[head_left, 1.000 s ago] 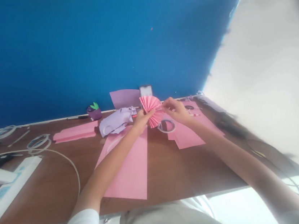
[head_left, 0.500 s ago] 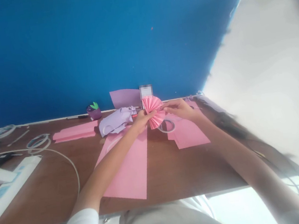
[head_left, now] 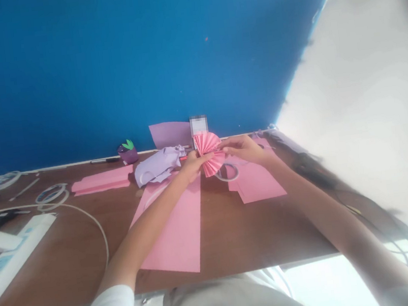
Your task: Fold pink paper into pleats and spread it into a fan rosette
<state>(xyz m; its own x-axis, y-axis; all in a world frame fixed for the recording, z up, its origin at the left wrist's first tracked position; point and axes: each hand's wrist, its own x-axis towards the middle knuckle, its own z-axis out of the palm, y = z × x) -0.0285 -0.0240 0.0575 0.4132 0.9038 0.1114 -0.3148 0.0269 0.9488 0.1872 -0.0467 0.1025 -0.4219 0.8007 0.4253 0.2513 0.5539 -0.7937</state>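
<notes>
A pleated pink paper fan (head_left: 207, 143) is held up over the desk, its folds spread wide above and below. My left hand (head_left: 193, 166) grips it from the left, thumb lying across the pleats near the centre. From the right, the fingers of my right hand (head_left: 241, 148) pinch at the fan's right edge near the middle. Behind and below the fan is a roll of tape (head_left: 227, 172), partly covered. A pink paper sheet (head_left: 178, 230) lies under my left forearm, and more pink sheets (head_left: 257, 181) lie below my right hand.
Crumpled lilac paper (head_left: 159, 164), a folded pink strip (head_left: 102, 180) and a purple pot (head_left: 128, 155) stand toward the wall. A white power strip (head_left: 17, 253) and a looping cable (head_left: 95, 221) occupy the left. Dark cables (head_left: 314, 171) run along the right edge.
The upper pleats of the fan have shifted very slightly. Both hands keep nearly the same place and hold.
</notes>
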